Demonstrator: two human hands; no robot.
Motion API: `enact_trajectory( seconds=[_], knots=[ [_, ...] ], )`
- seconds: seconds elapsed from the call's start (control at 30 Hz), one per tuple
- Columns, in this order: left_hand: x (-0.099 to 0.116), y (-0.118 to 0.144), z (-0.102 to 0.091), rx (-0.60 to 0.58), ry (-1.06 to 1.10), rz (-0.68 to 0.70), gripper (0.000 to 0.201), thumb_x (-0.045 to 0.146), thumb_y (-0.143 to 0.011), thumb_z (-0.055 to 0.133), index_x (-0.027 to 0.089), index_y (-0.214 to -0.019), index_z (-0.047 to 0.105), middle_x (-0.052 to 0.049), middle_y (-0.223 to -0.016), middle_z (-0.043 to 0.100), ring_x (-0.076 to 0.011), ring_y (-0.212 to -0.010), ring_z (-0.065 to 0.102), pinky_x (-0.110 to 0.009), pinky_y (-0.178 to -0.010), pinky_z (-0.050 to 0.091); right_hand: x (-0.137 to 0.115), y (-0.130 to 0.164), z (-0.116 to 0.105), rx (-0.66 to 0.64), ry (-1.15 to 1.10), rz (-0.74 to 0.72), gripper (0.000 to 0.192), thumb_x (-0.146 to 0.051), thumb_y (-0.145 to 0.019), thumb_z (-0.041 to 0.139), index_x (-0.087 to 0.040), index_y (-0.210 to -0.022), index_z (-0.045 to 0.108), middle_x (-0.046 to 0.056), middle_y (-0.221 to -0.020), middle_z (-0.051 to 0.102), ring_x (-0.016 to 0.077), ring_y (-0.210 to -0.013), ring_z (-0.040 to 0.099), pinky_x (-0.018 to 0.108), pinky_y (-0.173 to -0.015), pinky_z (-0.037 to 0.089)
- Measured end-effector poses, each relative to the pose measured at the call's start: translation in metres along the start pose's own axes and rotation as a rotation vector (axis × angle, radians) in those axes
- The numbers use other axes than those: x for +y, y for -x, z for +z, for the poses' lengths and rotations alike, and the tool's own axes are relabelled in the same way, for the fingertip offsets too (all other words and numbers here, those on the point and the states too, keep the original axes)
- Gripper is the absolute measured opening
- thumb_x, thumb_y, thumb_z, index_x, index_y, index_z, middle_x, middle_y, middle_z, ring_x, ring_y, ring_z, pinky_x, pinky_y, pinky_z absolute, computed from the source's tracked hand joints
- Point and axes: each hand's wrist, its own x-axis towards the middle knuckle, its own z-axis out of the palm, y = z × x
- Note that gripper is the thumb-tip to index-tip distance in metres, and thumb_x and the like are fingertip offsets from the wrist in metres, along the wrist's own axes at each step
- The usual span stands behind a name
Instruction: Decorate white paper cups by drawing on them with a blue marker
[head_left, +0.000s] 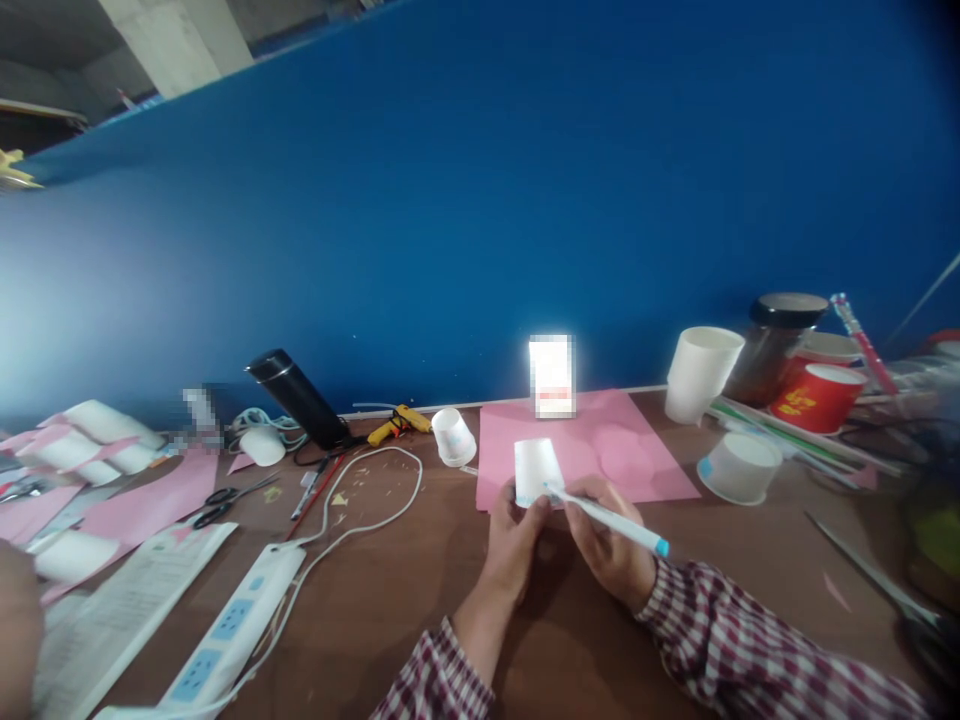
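The left hand (514,545) grips a small white cup (537,470) from the side, fingers wrapped on its lower edge; the cup stands mouth down over the near edge of a pink sheet (600,440) on the brown table (390,600). The right hand (611,545) pinches a white pen (607,520) with a blue end, its tip touching the cup's side. What the tip is marking is too small to make out, and the fingertips behind the cup are hidden.

A bright white card (552,375) at the back of the sheet is blurred out, as is a patch at far left by the wall. At the lower left edge a blurred shape is cut off — I cannot tell what it is. The right edge is smeared; only a dark blade-like shape (862,565) shows there.

Around the hands: another small cup (454,437) lies tipped just left of the sheet, a glue gun (397,424) and a black flask (296,398) farther left, scissors (225,503) and a power strip (225,630) with its white cord curling between. To the right stand a tall cup (701,373), a dark jar (772,345), a red tub (817,398) and a low white bowl (739,465) — all well apart from the hands.
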Motion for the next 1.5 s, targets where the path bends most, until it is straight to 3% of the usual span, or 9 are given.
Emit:
enact_trajectory(
  seconds=[0.13, 0.43, 1.07, 1.5],
  knots=[
    [0.002, 0.001, 0.0, -0.022, -0.096, 0.001, 0.046, 0.036, -0.071, 0.072, 0.013, -0.109, 0.059, -0.01, -0.095, 0.069, -0.0215, -0.086, 0.064, -0.032, -0.079, 0.049, 0.004, 0.0, 0.0, -0.019, -0.017, -0.003, 0.005, -0.022, -0.087, 0.051, -0.02, -0.088, 0.056, 0.004, -0.077, 0.062, 0.0164, -0.068, 0.062, 0.028, -0.062, 0.052],
    [0.005, 0.002, 0.004, -0.038, -0.049, -0.001, 0.048, 0.033, -0.069, 0.076, 0.014, -0.109, 0.056, -0.009, -0.095, 0.068, -0.0196, -0.085, 0.064, -0.031, -0.08, 0.049, 0.01, 0.0, -0.002, -0.044, 0.016, 0.016, 0.008, -0.025, -0.089, 0.048, -0.02, -0.09, 0.054, 0.005, -0.079, 0.063, 0.0176, -0.07, 0.062, 0.03, -0.065, 0.052],
    [0.011, 0.001, 0.008, -0.023, -0.103, 0.013, 0.045, 0.032, -0.064, 0.078, 0.013, -0.102, 0.063, -0.007, -0.089, 0.07, -0.019, -0.082, 0.063, -0.028, -0.077, 0.048, 0.007, -0.002, -0.002, -0.089, 0.044, -0.15, 0.006, -0.018, -0.086, 0.051, -0.021, -0.09, 0.055, 0.002, -0.077, 0.061, 0.0157, -0.07, 0.06, 0.028, -0.065, 0.05],
    [0.008, 0.002, 0.005, -0.016, -0.119, 0.013, 0.045, 0.034, -0.065, 0.077, 0.014, -0.103, 0.062, -0.006, -0.089, 0.07, -0.0192, -0.08, 0.065, -0.029, -0.076, 0.049, 0.006, -0.002, -0.003, -0.092, 0.047, -0.114, 0.006, -0.021, -0.088, 0.05, -0.021, -0.087, 0.056, 0.003, -0.077, 0.061, 0.0171, -0.069, 0.06, 0.03, -0.064, 0.05]
  ],
)
